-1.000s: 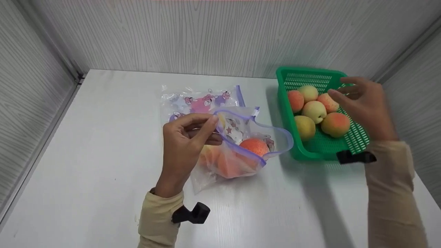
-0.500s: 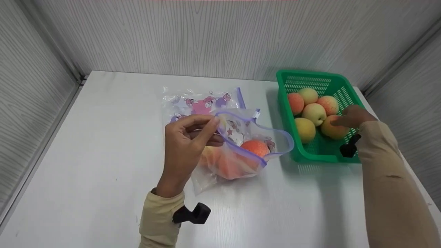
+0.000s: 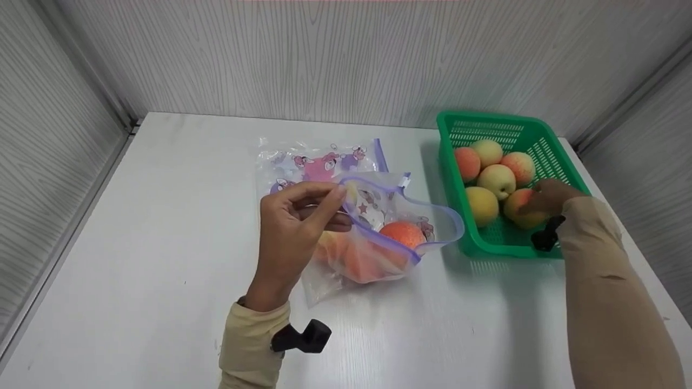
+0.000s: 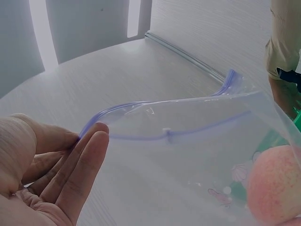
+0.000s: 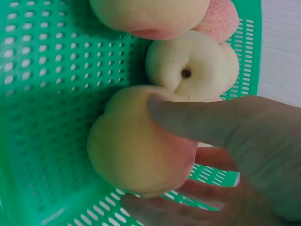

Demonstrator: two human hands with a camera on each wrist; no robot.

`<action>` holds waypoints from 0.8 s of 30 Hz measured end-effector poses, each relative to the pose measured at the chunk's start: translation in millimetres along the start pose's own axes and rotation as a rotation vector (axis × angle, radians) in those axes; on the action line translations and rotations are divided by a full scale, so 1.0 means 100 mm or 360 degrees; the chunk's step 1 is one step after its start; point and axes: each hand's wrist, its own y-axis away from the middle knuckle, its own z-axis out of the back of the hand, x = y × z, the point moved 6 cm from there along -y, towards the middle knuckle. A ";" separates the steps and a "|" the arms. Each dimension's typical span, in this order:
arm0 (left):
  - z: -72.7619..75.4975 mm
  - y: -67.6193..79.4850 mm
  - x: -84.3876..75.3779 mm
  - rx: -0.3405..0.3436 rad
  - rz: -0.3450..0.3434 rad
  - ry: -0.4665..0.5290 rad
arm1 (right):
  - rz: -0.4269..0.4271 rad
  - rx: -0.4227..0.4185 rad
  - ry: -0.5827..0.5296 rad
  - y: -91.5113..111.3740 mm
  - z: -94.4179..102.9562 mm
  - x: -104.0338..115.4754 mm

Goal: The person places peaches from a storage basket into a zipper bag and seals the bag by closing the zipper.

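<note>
My left hand (image 3: 289,227) pinches the purple zip edge of a clear zip bag (image 3: 373,259) between thumb and fingers, and the bag's mouth gapes toward the right. Inside the bag lie several orange-red peaches (image 3: 403,235); one peach (image 4: 273,183) also shows through the film in the left wrist view. Over in the green basket, my right hand (image 3: 554,197) grips a yellow-red peach (image 5: 141,141), its thumb laid over the top and its fingers round the far side. That peach sits at the basket's near right, beside a pale peach (image 5: 183,70).
The green plastic basket (image 3: 503,249) stands at the right of the white table (image 3: 162,243) and holds several other peaches (image 3: 481,206). Under the open bag lies a flat printed zip bag (image 3: 319,162). A grey wood-grain panel (image 3: 346,59) rises behind the table.
My right hand has come down from above the basket's right rim onto the near-right peach and now grips it. The left hand keeps its pinch on the bag's edge.
</note>
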 end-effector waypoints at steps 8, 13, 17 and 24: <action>0.01 0.00 -0.01 -0.0002 0.0004 0.0003 | -0.0002 -0.0023 -0.0129 0.06 -0.03 0.02; 0.00 -0.01 -0.03 0.0012 -0.0016 -0.0034 | 0.0039 -0.0084 -0.0254 0.18 0.10 0.04; 0.01 -0.01 -0.04 0.0015 -0.0022 -0.0060 | 0.0042 -0.0234 -0.0387 0.35 0.27 0.07; 0.01 0.00 -0.02 0.0015 -0.0002 -0.0046 | 0.0111 -0.0691 -0.0731 0.77 0.41 0.22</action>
